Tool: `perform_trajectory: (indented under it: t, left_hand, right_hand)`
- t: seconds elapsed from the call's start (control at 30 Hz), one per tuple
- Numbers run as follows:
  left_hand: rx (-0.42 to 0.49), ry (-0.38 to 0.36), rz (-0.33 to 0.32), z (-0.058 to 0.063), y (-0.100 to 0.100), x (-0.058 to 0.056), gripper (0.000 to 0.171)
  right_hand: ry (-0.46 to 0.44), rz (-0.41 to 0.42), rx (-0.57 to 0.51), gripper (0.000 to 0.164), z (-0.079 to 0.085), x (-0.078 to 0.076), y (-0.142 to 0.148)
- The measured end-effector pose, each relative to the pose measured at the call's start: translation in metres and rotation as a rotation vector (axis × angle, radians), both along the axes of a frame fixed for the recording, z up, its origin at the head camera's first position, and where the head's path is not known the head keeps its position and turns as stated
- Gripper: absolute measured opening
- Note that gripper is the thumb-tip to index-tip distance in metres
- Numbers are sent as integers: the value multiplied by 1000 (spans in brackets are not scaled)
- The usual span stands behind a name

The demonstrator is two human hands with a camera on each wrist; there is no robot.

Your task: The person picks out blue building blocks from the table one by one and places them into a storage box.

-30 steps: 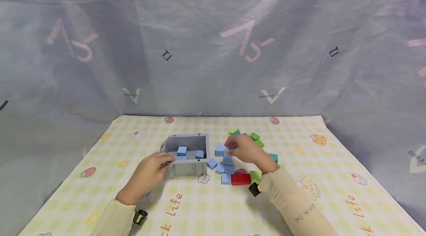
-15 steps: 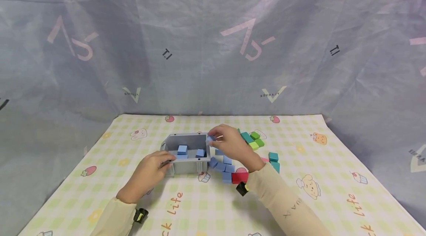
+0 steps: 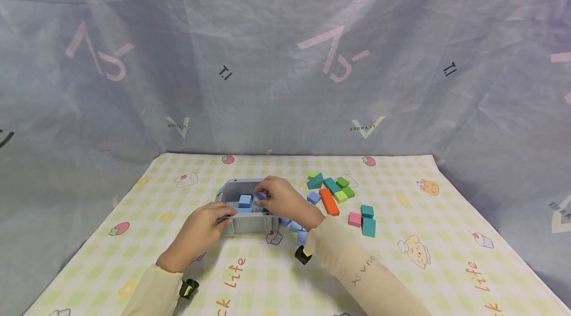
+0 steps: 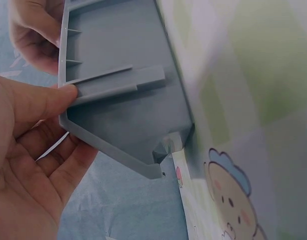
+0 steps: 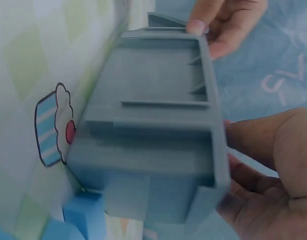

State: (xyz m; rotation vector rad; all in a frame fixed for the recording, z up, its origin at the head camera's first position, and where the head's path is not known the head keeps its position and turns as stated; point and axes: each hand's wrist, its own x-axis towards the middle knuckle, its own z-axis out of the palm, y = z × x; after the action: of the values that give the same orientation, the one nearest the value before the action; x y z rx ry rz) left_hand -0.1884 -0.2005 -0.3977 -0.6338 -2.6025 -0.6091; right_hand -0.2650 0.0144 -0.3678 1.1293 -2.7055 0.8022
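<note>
A grey plastic bin (image 3: 250,225) stands on the table, with blue blocks (image 3: 245,201) inside. My left hand (image 3: 206,222) grips its left front corner; in the left wrist view the thumb (image 4: 63,97) presses the outer wall while the fingers curl over the rim. Over the bin's right part is my right hand (image 3: 285,202), pinching a small blue block (image 3: 259,197) at its fingertips. The near rim hides those fingertips in the right wrist view. Several more blue blocks (image 3: 294,226) lie right of the bin, partly covered by my right forearm.
Beyond the right arm lie an orange-red block (image 3: 329,201), a lone blue block (image 3: 314,197), and a group of green blocks (image 3: 342,182) and teal blocks (image 3: 331,185). Farther right, a pink block (image 3: 355,219) touches teal ones. A patterned cloth (image 3: 446,207) covers the table.
My right hand has picked a blue block from the pile and carried it left, over the rim into the bin. My left hand keeps its grip on the corner.
</note>
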Motion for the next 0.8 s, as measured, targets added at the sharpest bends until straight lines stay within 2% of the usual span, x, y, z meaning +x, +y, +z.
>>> perform_trajectory:
  t: [0.3, 0.57, 0.8]
  left_hand:
    - [3, -7, -5, 0, -1, 1, 22]
    - [3, -1, -2, 2, -1, 1, 22]
    - [9, -9, 2, -1, -1, 1, 20]
  right_hand:
    - [62, 23, 125, 24, -12, -6, -15]
    - [61, 60, 146, 16, -12, -11, -16]
    - [22, 44, 130, 18, -15, -9, -13]
